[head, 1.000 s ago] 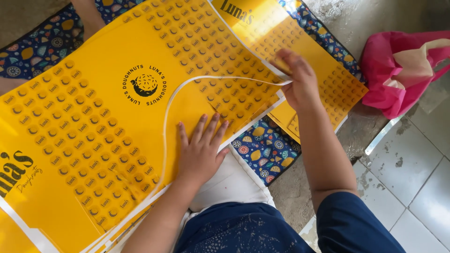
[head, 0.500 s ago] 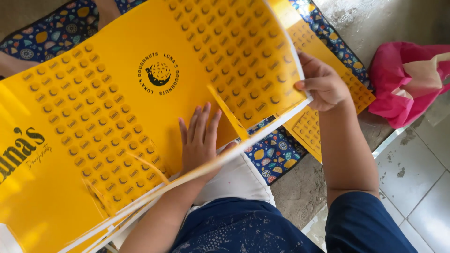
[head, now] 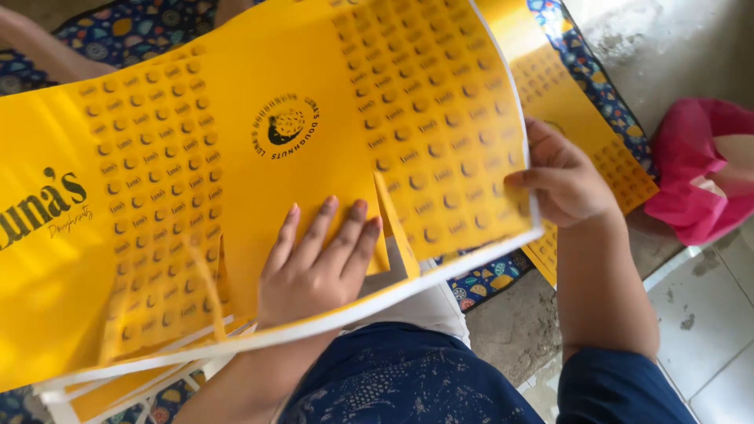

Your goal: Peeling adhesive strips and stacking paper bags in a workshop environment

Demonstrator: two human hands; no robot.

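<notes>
Across my lap lies a big yellow cardboard sheet (head: 259, 157), printed with rows of small round marks and a black round emblem. My left hand (head: 314, 263) rests flat on it near its lower edge, fingers stretched out and close together, pressing down beside a slit in the sheet. My right hand (head: 561, 180) grips the sheet's right edge, thumb on top and fingers curled underneath, lifting that side. Under it sit more yellow sheets (head: 581, 133) on a patterned blue cloth (head: 487, 283). A pink bag (head: 695, 169) lies on the floor to my right.
</notes>
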